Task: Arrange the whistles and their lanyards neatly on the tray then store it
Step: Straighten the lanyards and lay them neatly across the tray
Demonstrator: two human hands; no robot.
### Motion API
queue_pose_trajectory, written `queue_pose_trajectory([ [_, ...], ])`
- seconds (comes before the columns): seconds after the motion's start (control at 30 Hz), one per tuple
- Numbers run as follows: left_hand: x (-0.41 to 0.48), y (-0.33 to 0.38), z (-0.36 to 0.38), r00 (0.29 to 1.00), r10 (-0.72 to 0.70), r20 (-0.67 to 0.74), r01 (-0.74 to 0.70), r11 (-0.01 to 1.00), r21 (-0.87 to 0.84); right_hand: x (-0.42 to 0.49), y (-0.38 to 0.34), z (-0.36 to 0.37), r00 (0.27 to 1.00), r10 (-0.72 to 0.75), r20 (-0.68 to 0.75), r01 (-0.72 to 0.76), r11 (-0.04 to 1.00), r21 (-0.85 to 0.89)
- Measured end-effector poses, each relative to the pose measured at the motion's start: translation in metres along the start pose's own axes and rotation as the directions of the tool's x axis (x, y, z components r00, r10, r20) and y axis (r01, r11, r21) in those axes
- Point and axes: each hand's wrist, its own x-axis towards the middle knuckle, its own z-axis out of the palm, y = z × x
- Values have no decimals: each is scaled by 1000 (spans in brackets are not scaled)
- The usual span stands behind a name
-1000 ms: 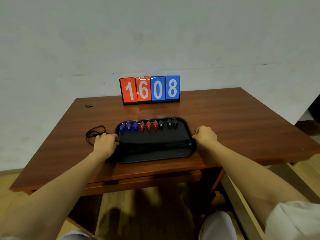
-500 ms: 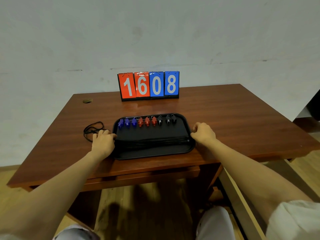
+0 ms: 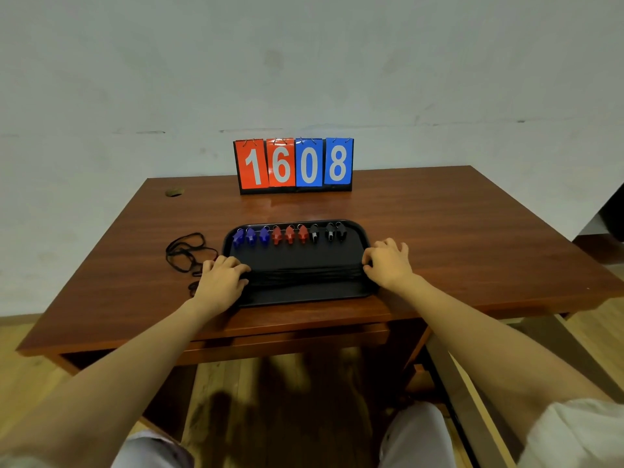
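Observation:
A black tray (image 3: 304, 296) lies near the table's front edge. Along its far side stand three blue whistles (image 3: 250, 236), three red whistles (image 3: 289, 234) and three black whistles (image 3: 329, 232) in one row. A bundle of black lanyards (image 3: 304, 273) stretches straight across the tray from left to right. My left hand (image 3: 221, 282) grips the bundle's left end over the tray's left rim. At the right end, my right hand (image 3: 388, 265) pinches the bundle with curled fingers. One loose black lanyard (image 3: 185, 254) lies tangled on the table left of the tray.
A flip scoreboard (image 3: 293, 165) reading 1608 stands at the back of the wooden table (image 3: 472, 231), against the wall. A cable hole (image 3: 174, 192) is at the back left. A drawer front shows under the table's front edge (image 3: 287, 339).
The view tilted slightly, so the table sits a bit higher in frame. Both hands stay at the ends of the lanyard bundle; my right hand's fingers have spread a little.

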Motion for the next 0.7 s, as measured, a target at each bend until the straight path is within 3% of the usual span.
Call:
queue_pose_trajectory([
  [0.37,6,-26,-8,995,-76,-69,68,990,-123,32,-112,6,934,-356,35,352,932,83],
  [0.53,6,-71,-7,973,-227,-38,219,966,-140,57,-172,20,873,-483,66,473,873,120],
  [0.7,9,-117,-4,922,-384,-44,359,894,-269,87,-227,28,843,-528,108,511,846,152],
])
